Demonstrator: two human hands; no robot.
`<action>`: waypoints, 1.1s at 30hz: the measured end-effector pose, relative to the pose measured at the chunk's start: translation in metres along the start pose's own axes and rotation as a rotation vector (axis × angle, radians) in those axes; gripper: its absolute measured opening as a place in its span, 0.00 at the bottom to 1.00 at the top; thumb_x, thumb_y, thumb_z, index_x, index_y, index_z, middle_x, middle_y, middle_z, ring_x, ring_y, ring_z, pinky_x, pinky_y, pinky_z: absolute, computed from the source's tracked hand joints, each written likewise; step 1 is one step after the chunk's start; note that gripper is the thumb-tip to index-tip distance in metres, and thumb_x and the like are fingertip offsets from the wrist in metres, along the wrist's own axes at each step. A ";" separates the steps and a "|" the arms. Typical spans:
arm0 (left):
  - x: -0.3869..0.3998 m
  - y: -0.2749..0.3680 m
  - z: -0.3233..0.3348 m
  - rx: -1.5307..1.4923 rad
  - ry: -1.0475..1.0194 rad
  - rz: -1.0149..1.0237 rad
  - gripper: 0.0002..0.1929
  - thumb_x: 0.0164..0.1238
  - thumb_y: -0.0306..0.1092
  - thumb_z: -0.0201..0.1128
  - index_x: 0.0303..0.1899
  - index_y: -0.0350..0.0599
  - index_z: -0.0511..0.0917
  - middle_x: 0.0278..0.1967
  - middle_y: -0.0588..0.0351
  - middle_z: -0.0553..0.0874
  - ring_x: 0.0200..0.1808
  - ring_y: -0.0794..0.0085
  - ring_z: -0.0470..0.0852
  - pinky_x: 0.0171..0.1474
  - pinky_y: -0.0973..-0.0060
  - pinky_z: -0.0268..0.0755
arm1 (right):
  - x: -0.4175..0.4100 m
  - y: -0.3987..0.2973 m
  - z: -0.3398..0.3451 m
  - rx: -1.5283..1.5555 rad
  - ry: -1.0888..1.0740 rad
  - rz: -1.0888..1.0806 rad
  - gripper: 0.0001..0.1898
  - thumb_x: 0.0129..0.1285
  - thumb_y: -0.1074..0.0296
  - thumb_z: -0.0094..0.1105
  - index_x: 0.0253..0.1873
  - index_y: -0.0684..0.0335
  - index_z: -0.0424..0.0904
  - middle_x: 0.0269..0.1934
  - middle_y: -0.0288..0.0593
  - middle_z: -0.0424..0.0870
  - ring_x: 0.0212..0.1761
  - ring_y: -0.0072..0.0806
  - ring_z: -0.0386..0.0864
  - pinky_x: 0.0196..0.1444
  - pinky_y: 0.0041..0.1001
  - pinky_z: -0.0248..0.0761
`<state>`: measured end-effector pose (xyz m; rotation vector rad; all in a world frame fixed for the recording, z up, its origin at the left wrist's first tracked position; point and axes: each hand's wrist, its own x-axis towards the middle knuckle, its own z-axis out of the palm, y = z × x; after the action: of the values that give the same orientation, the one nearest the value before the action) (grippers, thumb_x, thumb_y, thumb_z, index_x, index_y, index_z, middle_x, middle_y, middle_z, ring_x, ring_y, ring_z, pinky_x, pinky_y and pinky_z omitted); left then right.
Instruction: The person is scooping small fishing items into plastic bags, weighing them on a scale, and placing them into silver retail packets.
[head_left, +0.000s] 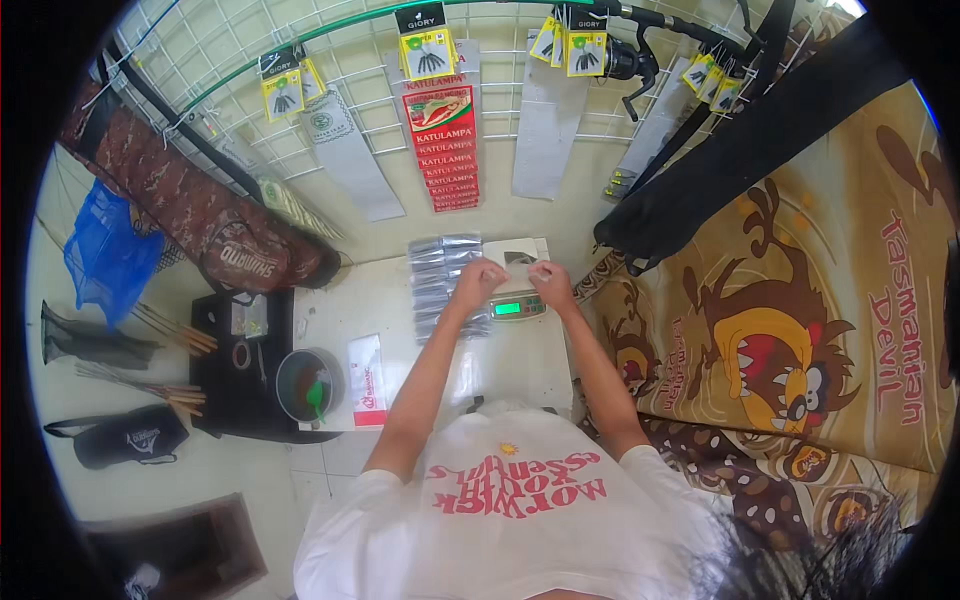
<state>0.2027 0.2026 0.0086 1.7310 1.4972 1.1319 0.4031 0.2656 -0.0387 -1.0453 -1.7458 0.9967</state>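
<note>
A small clear plastic bag (519, 259) with something dark in it lies over the pale top of a digital scale (517, 307). Its near corners appear pinched between the fingertips of my left hand (481, 282) and my right hand (550, 282). The fine detail of the grip is too small to make out. The scale's green display is lit, and its writing faces me. Just left of the scale, silvery-grey packets (429, 289) lie in overlapping rows on the white table (420, 382). My left wrist passes above some of them and hides part of the rows.
A metal pot (283, 390) with a green scoop (316, 395) stands at the table's left. Nearby lies a white and red printed packet (366, 379). A wire grid with hanging tackle rises behind. A black rod bag (697, 142) slants in from the right, beside a cartoon-printed cloth (675, 300).
</note>
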 end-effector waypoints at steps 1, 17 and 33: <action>-0.010 -0.004 0.006 -0.001 -0.005 -0.005 0.07 0.58 0.32 0.68 0.33 0.39 0.83 0.33 0.51 0.84 0.37 0.67 0.82 0.40 0.71 0.72 | -0.011 0.006 0.001 -0.028 -0.029 0.062 0.06 0.53 0.72 0.64 0.36 0.65 0.81 0.32 0.40 0.83 0.36 0.25 0.79 0.44 0.25 0.71; -0.058 0.009 0.011 -0.027 0.098 -0.332 0.08 0.53 0.34 0.71 0.30 0.40 0.85 0.22 0.60 0.84 0.23 0.82 0.76 0.30 0.81 0.69 | -0.054 0.022 0.014 -0.241 0.023 -0.008 0.07 0.41 0.78 0.65 0.29 0.62 0.82 0.34 0.47 0.81 0.42 0.42 0.77 0.44 0.35 0.72; -0.040 -0.049 0.049 0.086 -0.018 -0.061 0.32 0.42 0.25 0.75 0.56 0.48 0.75 0.53 0.49 0.75 0.44 0.62 0.79 0.48 0.73 0.75 | -0.046 0.012 -0.001 -0.147 -0.048 -0.024 0.11 0.43 0.80 0.66 0.35 0.59 0.84 0.38 0.45 0.82 0.44 0.34 0.79 0.45 0.28 0.73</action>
<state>0.2213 0.1783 -0.0649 1.7348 1.5978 1.0325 0.4199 0.2270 -0.0610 -1.0979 -1.8897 0.8955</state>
